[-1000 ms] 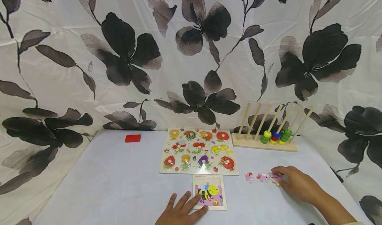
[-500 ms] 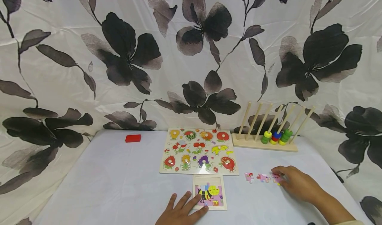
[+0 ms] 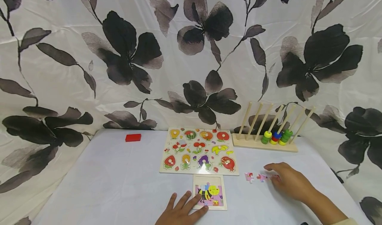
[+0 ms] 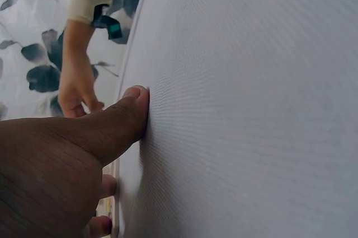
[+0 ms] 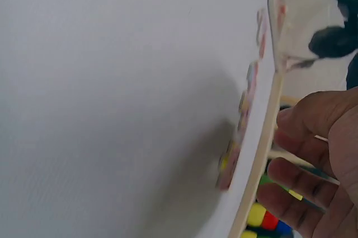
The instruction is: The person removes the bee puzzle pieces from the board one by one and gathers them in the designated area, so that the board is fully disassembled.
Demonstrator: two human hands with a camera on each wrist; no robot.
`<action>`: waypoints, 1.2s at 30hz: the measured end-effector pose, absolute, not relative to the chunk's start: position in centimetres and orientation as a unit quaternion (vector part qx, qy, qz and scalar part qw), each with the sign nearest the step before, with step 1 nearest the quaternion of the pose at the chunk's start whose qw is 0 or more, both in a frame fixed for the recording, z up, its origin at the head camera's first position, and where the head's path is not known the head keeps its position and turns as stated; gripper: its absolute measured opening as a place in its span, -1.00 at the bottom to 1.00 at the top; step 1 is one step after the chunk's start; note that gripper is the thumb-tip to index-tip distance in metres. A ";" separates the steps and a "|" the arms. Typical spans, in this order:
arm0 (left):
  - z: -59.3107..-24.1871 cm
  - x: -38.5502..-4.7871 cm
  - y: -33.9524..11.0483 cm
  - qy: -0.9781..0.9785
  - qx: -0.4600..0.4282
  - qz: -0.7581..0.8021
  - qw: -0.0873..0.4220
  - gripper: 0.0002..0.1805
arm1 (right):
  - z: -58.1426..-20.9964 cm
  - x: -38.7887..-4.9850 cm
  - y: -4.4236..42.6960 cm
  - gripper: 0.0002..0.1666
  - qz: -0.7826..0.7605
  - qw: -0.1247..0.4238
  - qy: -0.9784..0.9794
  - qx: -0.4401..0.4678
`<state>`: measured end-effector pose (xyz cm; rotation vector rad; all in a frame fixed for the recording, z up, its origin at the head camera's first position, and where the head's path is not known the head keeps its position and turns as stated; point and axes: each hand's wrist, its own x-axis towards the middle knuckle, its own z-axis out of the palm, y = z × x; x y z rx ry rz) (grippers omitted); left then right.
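My left hand (image 3: 180, 212) lies with fingers spread on the left side of a small wooden jigsaw tray (image 3: 204, 179). A bee picture (image 3: 213, 190) fills most of that tray, with bare wood along its top. Over to the right, my right hand (image 3: 290, 183) hovers by a row of loose pink jigsaw pieces (image 3: 261, 178). It partly covers the rightmost piece in the head view. In the right wrist view, the fingers (image 5: 299, 179) are loosely bent, hold nothing and stand apart from the rightmost piece (image 5: 228, 165), which lies on the table.
Behind the tray lies a fruit peg puzzle board (image 3: 198, 168). A wooden stacking rack (image 3: 247, 141) with upright rods and coloured rings stands at the back right. A red block (image 3: 133, 138) sits at the back left. Floral fabric (image 3: 134, 59) hangs behind the white table (image 3: 119, 185).
My right hand has let go of the rightmost jigsaw piece and shifted slightly left and up, with its index finger straighter. The left hand has stayed in place.
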<state>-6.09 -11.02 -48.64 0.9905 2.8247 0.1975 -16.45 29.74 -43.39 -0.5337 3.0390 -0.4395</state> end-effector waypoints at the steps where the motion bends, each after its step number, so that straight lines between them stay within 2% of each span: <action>1: -48.6 -6.1 -11.0 0.939 0.329 0.067 0.072 -0.10 | -43.3 -16.4 29.2 -0.56 -0.142 0.011 0.974 -0.176; 10: -48.2 -5.9 -10.9 0.939 0.332 0.059 0.067 -0.09 | -42.9 -16.1 24.1 -0.62 -0.144 -0.002 0.970 -0.197; 22: -48.7 -5.7 -10.7 0.940 0.315 0.059 0.113 -0.08 | -43.5 -15.2 18.7 -0.65 -0.154 -0.006 0.957 -0.245; 30: -48.9 -5.1 -10.7 0.936 0.345 -0.004 0.071 -0.08 | -44.0 -14.9 16.8 -0.69 -0.168 0.004 0.945 -0.279; 36: -49.0 -5.0 -10.8 0.934 0.348 0.002 0.076 -0.06 | -44.1 -14.8 15.3 -0.70 -0.159 0.023 0.936 -0.313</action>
